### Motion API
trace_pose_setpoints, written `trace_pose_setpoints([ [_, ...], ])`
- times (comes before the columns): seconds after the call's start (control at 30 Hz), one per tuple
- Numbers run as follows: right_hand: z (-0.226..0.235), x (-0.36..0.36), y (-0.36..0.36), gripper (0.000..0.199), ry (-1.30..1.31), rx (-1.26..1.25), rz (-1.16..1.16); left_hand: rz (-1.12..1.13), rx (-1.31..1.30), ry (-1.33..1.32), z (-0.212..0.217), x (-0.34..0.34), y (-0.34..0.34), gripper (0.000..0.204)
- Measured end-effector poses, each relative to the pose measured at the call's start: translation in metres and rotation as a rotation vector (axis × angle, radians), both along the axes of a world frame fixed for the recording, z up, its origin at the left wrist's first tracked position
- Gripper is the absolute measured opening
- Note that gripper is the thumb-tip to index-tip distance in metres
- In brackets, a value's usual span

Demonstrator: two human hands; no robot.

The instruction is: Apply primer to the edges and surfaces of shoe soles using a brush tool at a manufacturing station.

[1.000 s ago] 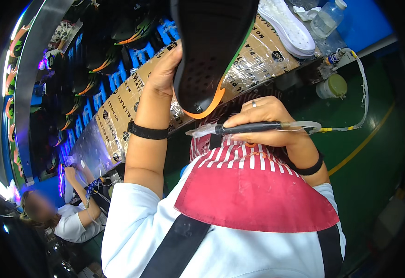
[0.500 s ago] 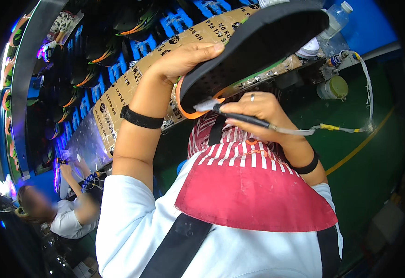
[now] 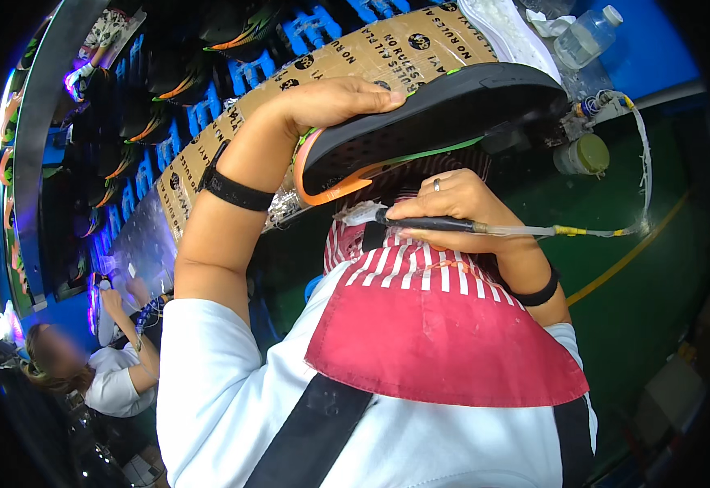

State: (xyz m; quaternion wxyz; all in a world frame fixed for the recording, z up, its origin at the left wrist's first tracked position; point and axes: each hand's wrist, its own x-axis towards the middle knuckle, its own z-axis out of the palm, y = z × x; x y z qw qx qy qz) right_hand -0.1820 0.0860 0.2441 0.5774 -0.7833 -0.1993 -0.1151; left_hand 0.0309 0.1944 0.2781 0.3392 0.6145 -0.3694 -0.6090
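Observation:
A black shoe sole (image 3: 444,114) with an orange band at the heel and green along its edge hangs tilted in front of me. My left hand (image 3: 334,106) is closed on its upper edge near the heel, thumb along the rim. In my right hand (image 3: 456,207) is a brush (image 3: 432,222) with a black handle, gripped between fingers and thumb. Its whitish, caked bristles (image 3: 360,214) point left, just below the orange heel band and apart from it. From the handle's rear a thin clear hose (image 3: 525,231) leads off to the right.
Beyond the sole lies a bench covered with printed cardboard (image 3: 355,57). A white pad (image 3: 509,32), a clear bottle (image 3: 586,39) and a lidded jar (image 3: 581,154) stand at the right. Dark shoes on blue racks (image 3: 310,31) line the far side. A co-worker (image 3: 119,374) sits at lower left.
The sole has tipped and come lower, uncovering the white pad behind it. The brush has moved off the heel area, slightly down. My left arm has shifted a little left.

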Motion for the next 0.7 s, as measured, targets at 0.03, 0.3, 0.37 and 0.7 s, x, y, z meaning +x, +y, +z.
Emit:
trace_pose_setpoints([
  [0.03, -0.003, 0.002, 0.004, 0.024, -0.082, 0.048, -0.043, 0.010, 0.000, -0.019, 0.000, 0.001, 0.000, 0.048],
  [0.3, 0.013, -0.003, -0.010, 0.025, -0.014, 0.044, -0.051, 0.538, -0.001, 0.216, -0.031, 0.009, 0.024, 0.047],
  [0.37, 0.013, -0.005, -0.014, 0.025, -0.019, 0.128, -0.165, 0.800, -0.244, 0.437, -0.045, 0.006, 0.028, 0.046],
  [0.7, 0.008, -0.012, -0.019, 0.024, 0.114, 0.525, -0.473, 0.731, -0.561, 0.381, -0.047, -0.033, 0.043, 0.077],
])
